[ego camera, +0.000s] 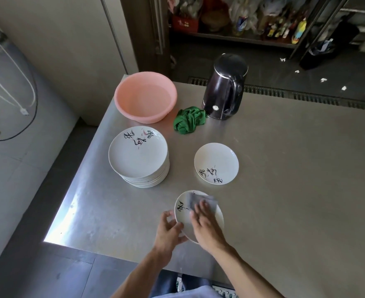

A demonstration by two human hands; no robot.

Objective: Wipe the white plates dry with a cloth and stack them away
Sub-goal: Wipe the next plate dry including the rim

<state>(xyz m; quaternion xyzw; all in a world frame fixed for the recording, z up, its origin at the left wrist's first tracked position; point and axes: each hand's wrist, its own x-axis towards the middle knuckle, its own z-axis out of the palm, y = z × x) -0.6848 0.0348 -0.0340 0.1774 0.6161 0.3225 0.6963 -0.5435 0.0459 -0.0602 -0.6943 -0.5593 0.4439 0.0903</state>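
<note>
My left hand (169, 231) grips the near-left rim of the plate (182, 214), fingers curled round its edge, close to the near edge of the worktop (284, 168). My right hand (205, 224) lies flat, fingers straight, pressing the grey cloth (200, 201) onto the plate's face. A second plate (216, 163) lies beyond it. The plate stack (138, 155) stands to the left, near the pink basin (145, 96).

A: Where does the 1 view sit?
B: On the person's head, facing forward and steeply down, close over the left hand (169, 231) and right hand (207, 227) at the steel table (284, 168).
</note>
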